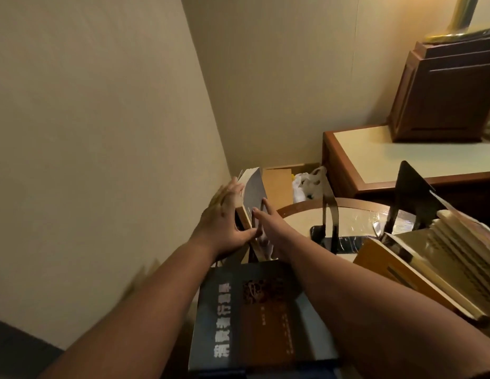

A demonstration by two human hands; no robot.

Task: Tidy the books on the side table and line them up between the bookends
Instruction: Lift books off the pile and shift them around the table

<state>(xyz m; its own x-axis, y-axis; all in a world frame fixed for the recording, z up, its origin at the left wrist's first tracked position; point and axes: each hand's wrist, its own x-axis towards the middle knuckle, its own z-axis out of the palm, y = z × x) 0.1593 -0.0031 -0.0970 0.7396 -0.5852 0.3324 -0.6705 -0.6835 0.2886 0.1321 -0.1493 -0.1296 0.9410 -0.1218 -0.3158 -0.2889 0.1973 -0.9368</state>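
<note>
On my feed the left hand [224, 220] sat at about nine o'clock of the round, wood-rimmed glass-topped side table [301, 213]. Its fingers lay flat on the far face of a grey-covered paperback book [253, 192] and its thumb hooked round the lower edge, clamped on it. The paperback stood nearly upright, tilted a little and close to the wall. The right hand [265, 217] pressed straight, spread fingers against the grey cover from the other side, so the book was sandwiched between both palms.

At six o'clock, under my forearms, a large dark hardback with white characters [252, 315] lay flat. Beyond the table, at twelve o'clock, were a brown cardboard box [276, 184] and a white plastic bag [309, 184].

Two black metal bookends stood on the table, a slim arched one [330, 222] near the centre and a triangular one [408, 192] at three o'clock. A slumped row of cream-paged books [429, 258] leaned beside the triangular one — touching it, as far as I could tell.
</note>
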